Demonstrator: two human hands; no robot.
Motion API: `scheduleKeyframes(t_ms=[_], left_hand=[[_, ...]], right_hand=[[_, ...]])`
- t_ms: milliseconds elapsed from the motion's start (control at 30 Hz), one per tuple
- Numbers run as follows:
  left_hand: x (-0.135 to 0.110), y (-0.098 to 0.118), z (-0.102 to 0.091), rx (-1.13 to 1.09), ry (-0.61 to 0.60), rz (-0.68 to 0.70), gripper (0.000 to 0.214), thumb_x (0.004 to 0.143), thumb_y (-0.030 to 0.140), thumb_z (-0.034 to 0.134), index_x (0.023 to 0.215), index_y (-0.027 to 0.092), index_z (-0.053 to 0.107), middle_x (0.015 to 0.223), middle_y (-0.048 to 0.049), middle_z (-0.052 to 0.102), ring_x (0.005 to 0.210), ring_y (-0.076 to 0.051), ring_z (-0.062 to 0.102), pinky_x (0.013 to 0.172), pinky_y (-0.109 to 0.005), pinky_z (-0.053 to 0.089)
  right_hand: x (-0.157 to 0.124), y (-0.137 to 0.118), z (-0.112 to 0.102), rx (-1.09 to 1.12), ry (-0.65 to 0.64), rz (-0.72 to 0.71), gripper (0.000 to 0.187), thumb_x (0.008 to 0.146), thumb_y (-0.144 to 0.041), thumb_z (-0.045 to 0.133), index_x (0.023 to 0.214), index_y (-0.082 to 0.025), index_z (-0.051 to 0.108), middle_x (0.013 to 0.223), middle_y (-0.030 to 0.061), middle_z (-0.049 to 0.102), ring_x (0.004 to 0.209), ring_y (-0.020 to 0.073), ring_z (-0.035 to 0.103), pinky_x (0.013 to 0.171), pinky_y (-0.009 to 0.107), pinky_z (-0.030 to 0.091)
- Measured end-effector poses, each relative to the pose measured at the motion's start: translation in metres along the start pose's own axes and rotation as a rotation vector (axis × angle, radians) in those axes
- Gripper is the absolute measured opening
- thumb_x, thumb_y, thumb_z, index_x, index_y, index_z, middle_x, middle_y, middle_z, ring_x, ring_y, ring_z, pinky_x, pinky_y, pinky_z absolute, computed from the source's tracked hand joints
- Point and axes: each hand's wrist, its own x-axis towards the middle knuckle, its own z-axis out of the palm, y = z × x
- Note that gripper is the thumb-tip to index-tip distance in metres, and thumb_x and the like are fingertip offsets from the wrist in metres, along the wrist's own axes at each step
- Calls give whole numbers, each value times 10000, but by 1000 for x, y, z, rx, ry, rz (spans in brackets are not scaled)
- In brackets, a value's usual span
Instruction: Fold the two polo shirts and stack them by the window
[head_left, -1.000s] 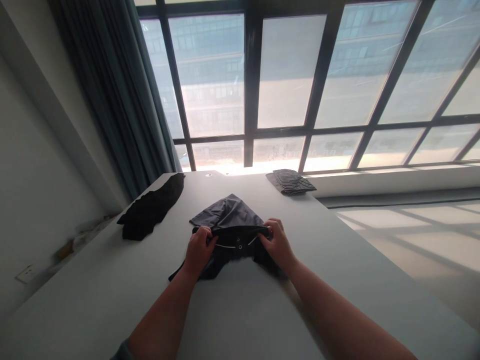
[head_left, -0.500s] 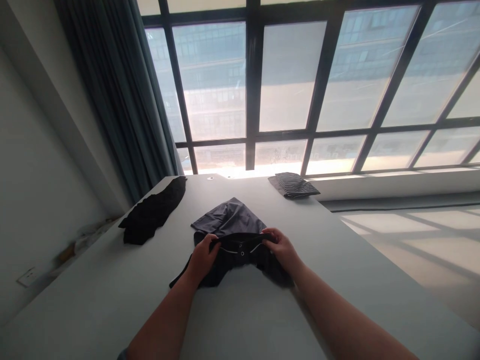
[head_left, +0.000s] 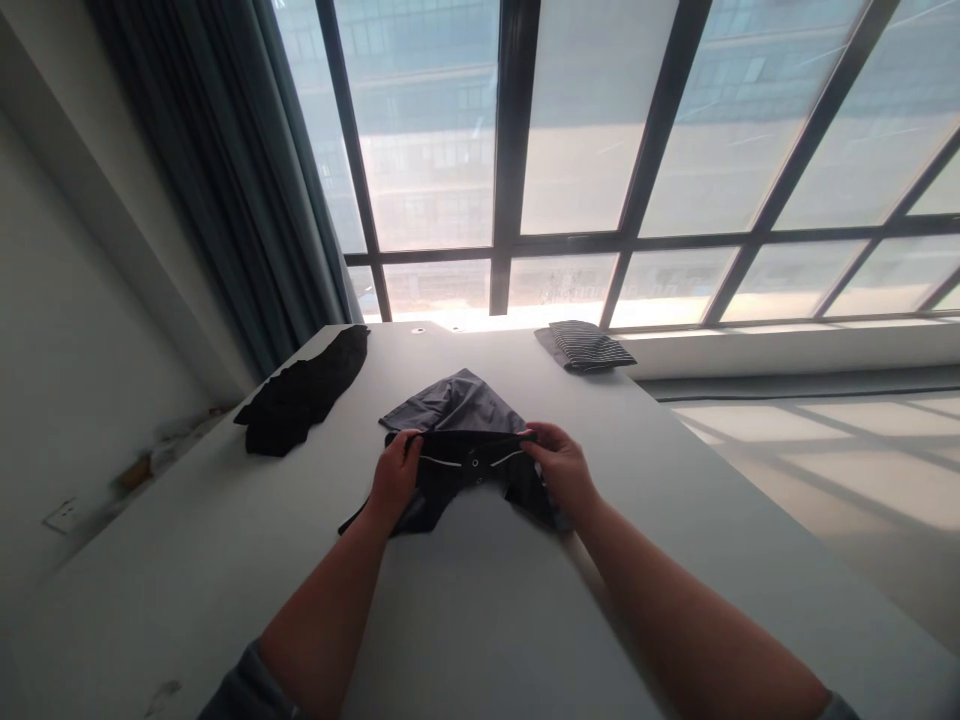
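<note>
Nearest: bare forearms reaching in over white desk [head_left: 480,620], blue-grey sleeves [head_left: 251,690] at bottom of view. Next, dark shorts [head_left: 431,500], held mid-desk straight ahead of the body. Pinching left end of waistband [head_left: 472,443] with left hand [head_left: 395,475], thumb and fingers closed on cloth. Pinching right end likewise with right hand [head_left: 561,465]. No gap visible in either grip; fingertips partly hidden, so hard to tell how much cloth inside. Round snaps [head_left: 475,463] at centre front, white trim line [head_left: 441,461] to each side. Leg parts splayed toward the body, gap between; cannot tell how much actually resting on desk.

Change: from bowed mid-span half a second ago to nearly straight now, all along the waistband, and slightly closer to the cloth beyond. Judging by that: slack taken up, front edge levelled, shorts not yet let go.

Just past waistband: grey cloth [head_left: 472,400], creased, peaked at far end; cannot tell if part of same shorts. Farther, left: black garment [head_left: 300,400], rumpled, along left desk edge, well apart from hands. Farther, right: folded striped garment [head_left: 589,347] near far corner. Behind: dark curtain [head_left: 225,180] at left, gridded window [head_left: 510,150] across.
</note>
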Motion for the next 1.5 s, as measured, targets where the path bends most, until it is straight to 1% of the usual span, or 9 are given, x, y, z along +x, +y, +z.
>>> scheduleKeyframes(t_ms=[233,433,567,733,867,1033,1167,1400,1500], left_hand=[[-2,-5,4,60,-90,-19,350,985,544,499,1022,225,639,903,-33,717,824,-220,686,777,-324,537],[-6,-8,6,54,-241,118,510,936,364,640,1420,268,510,1379,-81,630,1218,-247,645,1021,-382,532],[-8,1,6,255,-235,284,324,944,257,626,1261,295,677,1490,-87,538,1401,-295,507,1156,-478,439],[-15,10,14,349,-360,395,270,955,249,631,1220,249,683,1361,-95,669,1300,-286,602,1143,-495,449],[-20,5,24,351,-413,356,482,928,221,651,1404,223,578,1470,-118,609,1381,-300,553,1153,-500,453],[-21,4,26,432,-457,342,210,973,279,610,1149,272,723,1458,-72,631,1420,-306,521,1189,-527,411],[-22,8,25,452,-502,298,186,959,270,629,1124,271,715,1508,-72,591,1461,-312,477,1221,-575,348],[-24,5,28,369,-479,268,374,1004,258,556,1377,279,541,1524,-76,574,1472,-270,463,1259,-641,198],[-24,8,28,396,-489,252,246,1009,293,566,1248,266,615,1414,-68,656,1407,-287,522,1250,-658,178]], right_hand=[[4,9,-4,24,-43,73,553,724,-510,804,1150,-191,654,1053,69,730,918,176,692,812,299,579],[4,8,-6,-49,-122,39,554,815,-511,707,1258,-205,574,1158,77,704,929,164,686,812,296,589],[-2,-3,-3,-363,-124,-230,330,897,-407,628,1150,-208,695,1276,93,647,1167,199,635,1005,352,564],[-19,-10,10,-701,-444,-495,356,924,-230,583,1257,-251,706,1380,81,593,1321,208,549,1227,429,413],[-21,1,13,-798,-557,-451,556,850,-159,641,1399,-241,632,1548,95,457,1462,258,432,1270,467,366],[-14,17,8,-821,-525,-386,566,852,-141,607,1412,-220,619,1586,100,422,1526,269,362,1291,497,332],[-15,21,9,-867,-519,-383,606,833,-149,630,1434,-223,606,1583,102,431,1564,315,274,1297,569,275],[-16,12,12,-889,-509,-361,475,848,-165,623,1323,-173,642,1338,127,605,1317,252,529,1200,463,425],[-15,14,11,-879,-528,-396,356,860,-196,645,1214,-177,673,1353,124,598,1344,268,511,1204,480,415]])
